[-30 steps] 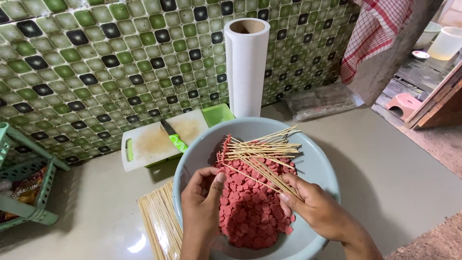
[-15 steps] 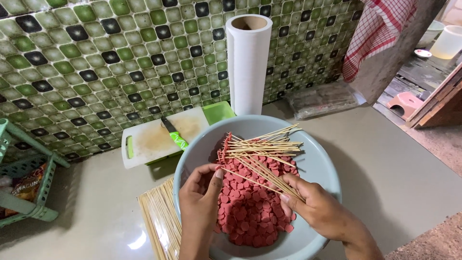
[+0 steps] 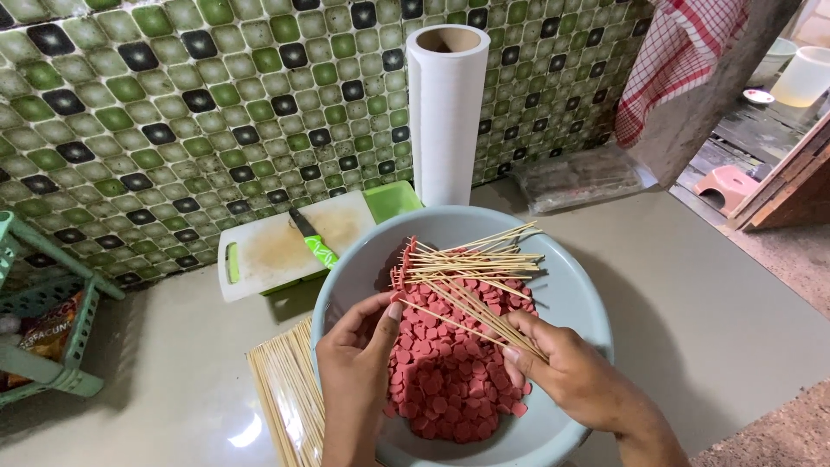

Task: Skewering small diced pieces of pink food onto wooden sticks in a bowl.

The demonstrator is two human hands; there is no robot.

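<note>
A pale blue-grey bowl (image 3: 577, 298) on the counter holds a heap of red sausage slices (image 3: 445, 380). Several skewers loaded with slices (image 3: 471, 262) lie across the heap's far side. My right hand (image 3: 566, 372) grips the near end of one wooden skewer (image 3: 454, 323) that slants over the slices. My left hand (image 3: 359, 359) pinches the skewer's pointed tip, at the bowl's left rim. Beside the bowl, under my left forearm, lies a bundle of bare skewers (image 3: 285, 398).
A white cutting board (image 3: 268, 251) with a green-handled knife (image 3: 313, 242) lies behind the bowl, next to a green tub (image 3: 392, 199) and an upright paper roll (image 3: 447, 112). A green rack (image 3: 39, 320) stands left; a checked cloth (image 3: 683, 52) hangs right.
My left hand has slid a little toward the skewer's tip; my right hand keeps its grip. The view has barely shifted.
</note>
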